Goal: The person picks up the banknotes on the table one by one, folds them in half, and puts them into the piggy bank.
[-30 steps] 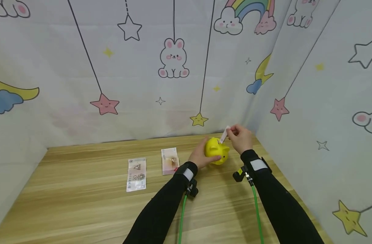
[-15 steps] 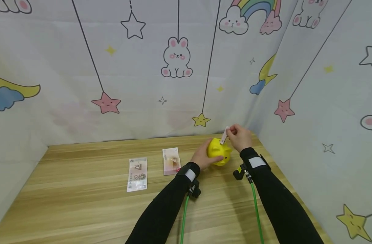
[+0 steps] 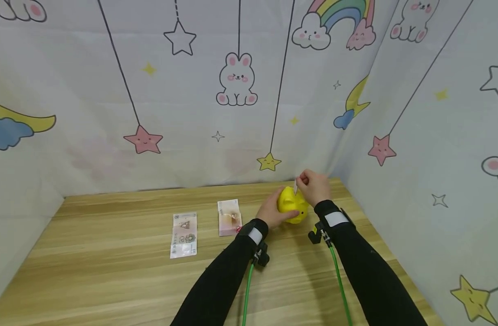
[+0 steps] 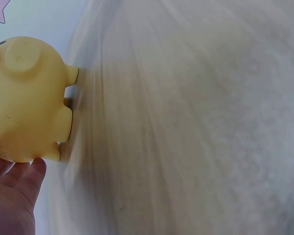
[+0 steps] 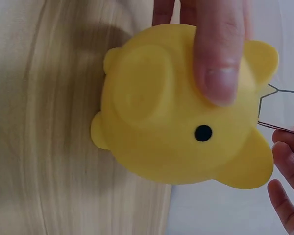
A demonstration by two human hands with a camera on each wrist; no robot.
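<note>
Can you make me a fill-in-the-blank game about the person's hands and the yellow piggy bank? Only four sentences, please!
1. The left hand is gripping the piggy ____.
2. The hand pinching the paper strip is the person's ____ one.
3. The toy's round eye is coloured ____.
4. Both cables trailing from the wrists are coloured ____.

Missing words: bank; right; black; green.

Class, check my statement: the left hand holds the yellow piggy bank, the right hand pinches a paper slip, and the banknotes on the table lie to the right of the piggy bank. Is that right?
Not quite: the banknotes lie to the left of the piggy bank, as the head view shows.
</note>
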